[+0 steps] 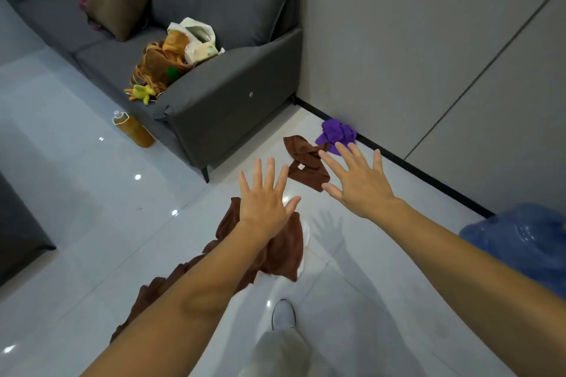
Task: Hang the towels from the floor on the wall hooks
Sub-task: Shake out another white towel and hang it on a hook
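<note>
Three towels lie on the white tiled floor. A large brown towel (281, 251) stretches from the middle toward the lower left, partly hidden under my left forearm. A smaller brown towel (303, 162) is crumpled further off, and a purple towel (335, 131) sits against the wall's black skirting. My left hand (265, 196) hovers above the large brown towel with fingers spread, holding nothing. My right hand (358, 180) is stretched out, fingers straight, over the small brown towel's near edge. No wall hooks are in view.
A grey sofa (220, 95) stands at the upper left, with bags and cloth piled on its seat. An orange bottle (134, 130) stands on the floor by it. A blue plastic bag (520, 242) lies at the right. My shoe (283, 314) is below.
</note>
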`<move>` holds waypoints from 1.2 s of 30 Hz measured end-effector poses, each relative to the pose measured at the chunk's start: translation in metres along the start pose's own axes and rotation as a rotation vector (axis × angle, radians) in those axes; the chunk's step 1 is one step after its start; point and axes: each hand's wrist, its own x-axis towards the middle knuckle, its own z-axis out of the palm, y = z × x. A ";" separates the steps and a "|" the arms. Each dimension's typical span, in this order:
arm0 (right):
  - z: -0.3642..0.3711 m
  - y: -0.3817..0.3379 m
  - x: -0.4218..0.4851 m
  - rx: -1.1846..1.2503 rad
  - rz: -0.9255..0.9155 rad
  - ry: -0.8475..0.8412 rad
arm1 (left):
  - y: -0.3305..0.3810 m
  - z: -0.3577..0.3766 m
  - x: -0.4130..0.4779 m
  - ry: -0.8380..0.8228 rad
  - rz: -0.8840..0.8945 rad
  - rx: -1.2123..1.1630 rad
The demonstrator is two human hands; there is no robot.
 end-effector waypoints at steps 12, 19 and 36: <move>0.121 0.064 0.158 0.042 -0.207 -0.070 | 0.040 0.089 0.135 -0.068 -0.148 -0.021; 0.316 0.096 0.202 0.125 -0.338 -0.188 | 0.120 0.253 0.177 -0.238 -0.215 -0.020; 0.768 0.035 0.274 0.450 -0.320 -0.527 | 0.159 0.671 0.248 -0.278 -0.172 0.100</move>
